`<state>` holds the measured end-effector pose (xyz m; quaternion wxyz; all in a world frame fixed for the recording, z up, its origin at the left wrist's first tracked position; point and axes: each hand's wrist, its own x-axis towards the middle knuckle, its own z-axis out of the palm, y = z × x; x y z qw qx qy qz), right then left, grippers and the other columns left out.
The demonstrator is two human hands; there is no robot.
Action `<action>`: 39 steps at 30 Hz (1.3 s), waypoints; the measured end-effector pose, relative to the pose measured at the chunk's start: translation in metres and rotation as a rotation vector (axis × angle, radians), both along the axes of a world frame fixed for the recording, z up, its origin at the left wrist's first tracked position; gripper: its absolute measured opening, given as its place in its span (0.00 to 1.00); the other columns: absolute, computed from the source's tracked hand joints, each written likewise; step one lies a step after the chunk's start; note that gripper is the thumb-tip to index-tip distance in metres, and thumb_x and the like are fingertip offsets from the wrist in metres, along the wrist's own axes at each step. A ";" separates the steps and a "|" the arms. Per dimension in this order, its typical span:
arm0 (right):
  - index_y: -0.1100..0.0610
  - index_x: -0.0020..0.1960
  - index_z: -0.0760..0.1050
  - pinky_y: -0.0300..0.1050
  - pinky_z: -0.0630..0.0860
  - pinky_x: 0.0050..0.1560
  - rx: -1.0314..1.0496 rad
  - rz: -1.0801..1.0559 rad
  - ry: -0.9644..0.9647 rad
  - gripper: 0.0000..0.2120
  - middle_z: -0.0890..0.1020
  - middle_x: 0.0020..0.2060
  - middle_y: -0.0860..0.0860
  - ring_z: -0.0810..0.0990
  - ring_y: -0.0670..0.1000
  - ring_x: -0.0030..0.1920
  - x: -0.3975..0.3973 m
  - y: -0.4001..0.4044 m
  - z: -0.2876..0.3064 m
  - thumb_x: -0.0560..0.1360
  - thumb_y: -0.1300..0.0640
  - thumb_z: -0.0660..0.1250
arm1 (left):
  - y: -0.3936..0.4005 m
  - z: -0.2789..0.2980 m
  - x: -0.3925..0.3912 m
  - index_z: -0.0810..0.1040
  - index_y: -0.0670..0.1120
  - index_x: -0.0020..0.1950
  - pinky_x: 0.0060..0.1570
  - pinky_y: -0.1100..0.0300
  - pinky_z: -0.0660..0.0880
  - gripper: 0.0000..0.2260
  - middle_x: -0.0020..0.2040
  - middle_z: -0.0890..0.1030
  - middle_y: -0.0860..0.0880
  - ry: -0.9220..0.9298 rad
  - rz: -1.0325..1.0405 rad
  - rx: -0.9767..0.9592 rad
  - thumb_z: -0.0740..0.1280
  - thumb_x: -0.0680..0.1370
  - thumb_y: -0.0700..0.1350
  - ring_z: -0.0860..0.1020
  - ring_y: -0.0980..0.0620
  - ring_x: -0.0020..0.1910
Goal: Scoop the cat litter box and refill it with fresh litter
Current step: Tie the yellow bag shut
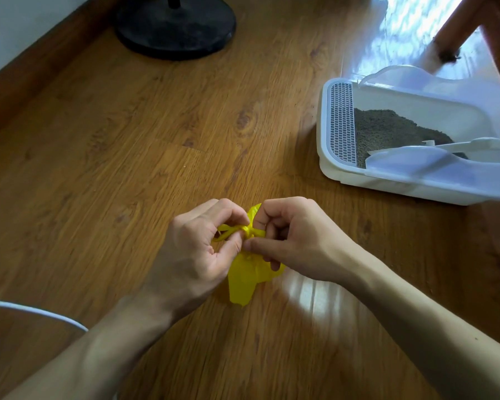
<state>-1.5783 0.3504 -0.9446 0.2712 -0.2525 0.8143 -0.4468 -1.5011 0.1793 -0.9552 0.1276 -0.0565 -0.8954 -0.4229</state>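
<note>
Left hand (197, 249) and right hand (295, 238) pinch knotted yellow bag (244, 277) between them; litter box (338, 168) well right, scoop (456, 145) inside.

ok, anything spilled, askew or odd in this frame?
Nothing spilled. The scoop lies in the litter box, on the grey litter. Both hands, left and right, pinch the knotted yellow bag.

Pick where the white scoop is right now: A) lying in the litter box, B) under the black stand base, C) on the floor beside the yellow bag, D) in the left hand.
A: the white scoop lies inside the litter box, on the grey litter.
</note>
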 end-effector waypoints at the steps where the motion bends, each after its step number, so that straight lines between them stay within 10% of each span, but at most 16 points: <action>1: 0.55 0.39 0.75 0.41 0.74 0.28 -0.001 -0.007 0.031 0.09 0.79 0.25 0.50 0.79 0.47 0.25 0.000 0.000 -0.001 0.72 0.56 0.75 | 0.000 0.000 0.000 0.80 0.47 0.48 0.41 0.56 0.75 0.04 0.42 0.79 0.54 0.003 0.001 -0.001 0.69 0.74 0.40 0.79 0.52 0.42; 13: 0.52 0.40 0.75 0.35 0.68 0.35 0.018 -0.116 0.487 0.07 0.72 0.38 0.46 0.72 0.46 0.37 0.005 -0.002 -0.016 0.70 0.55 0.73 | 0.002 -0.005 0.001 0.79 0.48 0.48 0.39 0.74 0.69 0.05 0.41 0.80 0.57 -0.042 0.044 0.089 0.72 0.75 0.39 0.78 0.58 0.40; 25: 0.51 0.37 0.63 0.43 0.66 0.28 0.050 -0.082 0.661 0.10 0.68 0.29 0.44 0.68 0.49 0.29 0.011 -0.003 -0.020 0.69 0.57 0.65 | 0.013 -0.007 0.013 0.81 0.49 0.46 0.40 0.55 0.79 0.05 0.41 0.83 0.55 -0.082 0.096 0.251 0.75 0.74 0.40 0.82 0.52 0.42; 33: 0.51 0.59 0.73 0.40 0.70 0.39 0.131 0.088 0.530 0.16 0.73 0.37 0.41 0.71 0.45 0.38 0.007 0.002 -0.019 0.73 0.62 0.65 | 0.002 -0.005 0.012 0.84 0.47 0.45 0.37 0.58 0.74 0.02 0.37 0.80 0.54 0.049 0.029 0.005 0.72 0.75 0.45 0.78 0.55 0.37; 39: 0.52 0.52 0.79 0.29 0.66 0.40 0.069 0.137 0.444 0.06 0.78 0.41 0.43 0.77 0.44 0.42 -0.002 0.012 -0.015 0.76 0.53 0.70 | -0.014 -0.007 0.008 0.85 0.43 0.51 0.45 0.55 0.78 0.06 0.45 0.84 0.51 0.103 -0.004 -0.098 0.70 0.77 0.42 0.82 0.55 0.46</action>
